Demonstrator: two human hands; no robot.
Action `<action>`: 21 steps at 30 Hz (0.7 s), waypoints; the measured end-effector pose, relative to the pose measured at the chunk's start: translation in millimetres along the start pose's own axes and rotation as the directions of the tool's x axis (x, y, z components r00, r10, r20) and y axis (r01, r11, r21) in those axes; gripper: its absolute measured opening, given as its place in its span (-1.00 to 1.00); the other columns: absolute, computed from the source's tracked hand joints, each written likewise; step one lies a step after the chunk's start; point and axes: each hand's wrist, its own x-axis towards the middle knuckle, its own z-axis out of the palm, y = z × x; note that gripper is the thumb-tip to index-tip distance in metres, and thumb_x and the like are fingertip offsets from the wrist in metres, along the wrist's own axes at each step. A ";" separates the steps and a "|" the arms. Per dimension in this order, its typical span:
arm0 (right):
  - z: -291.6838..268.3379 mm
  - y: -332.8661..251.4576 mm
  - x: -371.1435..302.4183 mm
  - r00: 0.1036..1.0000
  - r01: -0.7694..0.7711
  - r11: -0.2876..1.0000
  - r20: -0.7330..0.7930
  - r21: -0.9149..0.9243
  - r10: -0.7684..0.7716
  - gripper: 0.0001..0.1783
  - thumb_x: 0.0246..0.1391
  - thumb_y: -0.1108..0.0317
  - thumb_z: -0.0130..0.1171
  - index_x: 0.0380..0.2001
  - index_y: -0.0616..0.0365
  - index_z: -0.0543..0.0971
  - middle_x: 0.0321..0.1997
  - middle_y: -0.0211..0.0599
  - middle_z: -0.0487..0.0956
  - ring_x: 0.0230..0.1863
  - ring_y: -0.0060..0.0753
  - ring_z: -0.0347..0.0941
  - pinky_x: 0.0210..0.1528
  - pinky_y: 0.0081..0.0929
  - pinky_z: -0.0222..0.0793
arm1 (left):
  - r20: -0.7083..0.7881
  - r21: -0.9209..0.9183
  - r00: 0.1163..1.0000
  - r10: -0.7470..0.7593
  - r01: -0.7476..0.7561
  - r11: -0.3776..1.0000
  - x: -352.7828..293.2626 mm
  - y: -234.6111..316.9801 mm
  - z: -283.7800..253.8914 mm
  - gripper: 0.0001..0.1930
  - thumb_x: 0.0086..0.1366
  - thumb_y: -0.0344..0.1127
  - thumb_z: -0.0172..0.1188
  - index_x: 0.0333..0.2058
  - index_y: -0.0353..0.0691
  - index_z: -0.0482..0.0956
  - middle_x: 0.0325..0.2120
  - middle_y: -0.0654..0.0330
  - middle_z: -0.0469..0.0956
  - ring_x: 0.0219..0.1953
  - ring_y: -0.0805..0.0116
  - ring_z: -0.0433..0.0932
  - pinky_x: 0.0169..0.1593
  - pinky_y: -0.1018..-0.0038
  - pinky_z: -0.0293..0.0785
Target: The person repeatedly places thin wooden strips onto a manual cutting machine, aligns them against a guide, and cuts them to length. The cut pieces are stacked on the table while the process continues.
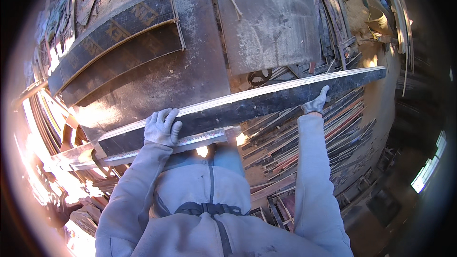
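A long dark-faced plywood board [266, 105] with a pale layered edge slants across in front of me, its left end nearer and its right end farther away. My left hand [162, 127], in a light glove, is closed over the board near its left end, fingers over the pale edge. My right hand [316, 101], also gloved, grips the lower side of the board toward its right end; part of its fingers is hidden behind the board. Close to my waist, a marked metal ruler rail [200, 138] runs below the board's left half.
Dark metal tabletops [266, 24] with dusty surfaces lie beyond the board. Dark printed plywood strips [119, 31] rest on the left one. Beneath the gap sits a handwheel [259, 77]. Piles of narrow wood strips [309, 145] lie at right.
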 end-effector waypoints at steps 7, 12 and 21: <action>-10.0 1.7 15.6 0.998 0.061 0.997 -0.016 -0.039 -0.062 0.00 0.31 -0.57 0.13 0.50 -0.03 0.50 0.49 -0.15 0.58 0.39 0.15 0.54 0.51 0.20 0.42 | -0.012 -0.020 1.000 0.027 -0.028 0.999 3.1 -2.7 -1.8 -0.49 0.60 0.14 0.08 0.27 -0.07 0.59 0.14 0.02 0.63 0.14 -0.08 0.60 0.24 0.01 0.49; -9.9 0.5 16.6 0.999 0.045 0.996 0.027 -0.074 -0.043 0.06 0.30 -0.62 0.08 0.54 -0.04 0.43 0.57 -0.11 0.48 0.49 0.23 0.43 0.53 0.30 0.34 | -0.009 -0.021 0.999 0.031 -0.031 0.999 3.0 -2.3 -2.8 -0.51 0.60 0.12 0.09 0.25 -0.08 0.57 0.13 0.03 0.63 0.12 -0.07 0.60 0.22 0.00 0.50; -4.2 9.9 -3.5 1.000 -0.023 1.000 -0.021 0.013 0.023 0.01 0.30 -0.58 0.13 0.53 -0.08 0.46 0.54 -0.12 0.52 0.47 0.22 0.46 0.54 0.28 0.33 | -0.002 -0.022 1.000 0.024 -0.024 0.999 1.4 -1.8 -1.3 -0.50 0.59 0.12 0.10 0.27 -0.08 0.57 0.15 0.03 0.62 0.15 -0.07 0.60 0.27 0.00 0.50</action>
